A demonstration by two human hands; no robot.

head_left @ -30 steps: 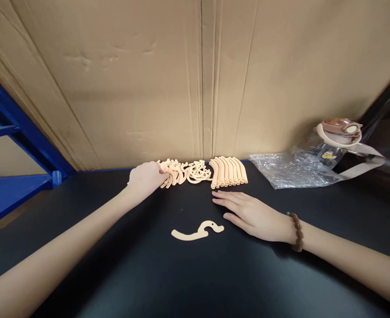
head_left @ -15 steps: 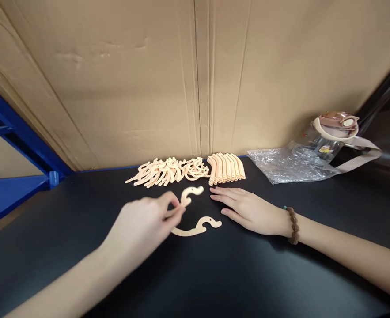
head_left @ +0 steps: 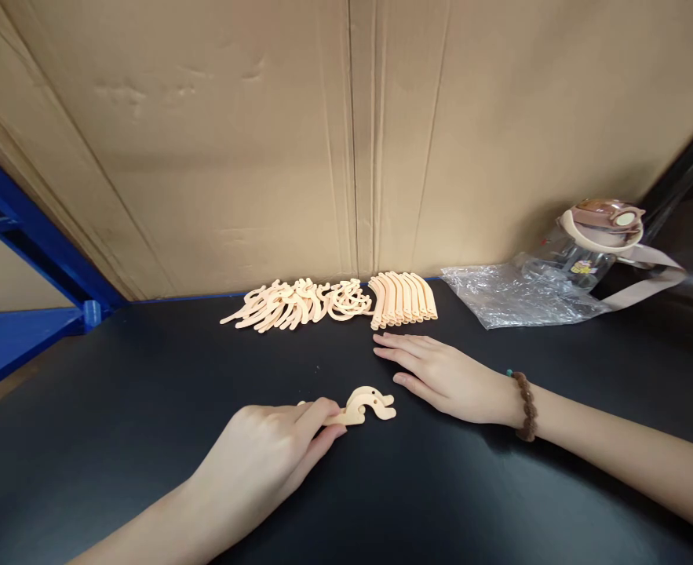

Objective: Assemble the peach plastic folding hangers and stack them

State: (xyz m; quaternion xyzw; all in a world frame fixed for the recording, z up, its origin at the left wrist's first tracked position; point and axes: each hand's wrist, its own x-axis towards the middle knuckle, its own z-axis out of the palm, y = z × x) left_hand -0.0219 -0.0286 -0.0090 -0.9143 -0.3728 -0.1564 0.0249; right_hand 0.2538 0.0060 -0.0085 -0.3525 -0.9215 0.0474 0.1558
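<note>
My left hand is low over the black table, its thumb and fingers closed on a beige hooked piece. This flat, curved piece has a small hole near its bent end, and my fingers hide its other end. Just behind it lies a second beige hooked piece of like shape, partly covered by the first. To the right, my right hand rests flat on the table with fingers stretched out and nothing in them. Its fingertips are just in front of a neat row of curved beige strips.
A loose heap of beige hooked pieces lies at the back, beside a small pile of rounded beige pieces. Farther right are a clear plastic bag and a strapped bottle. Cardboard stands behind the black table.
My left hand has come down toward me with its hooked piece, which now overlaps the one lying on the table. My right hand has stayed in place.
</note>
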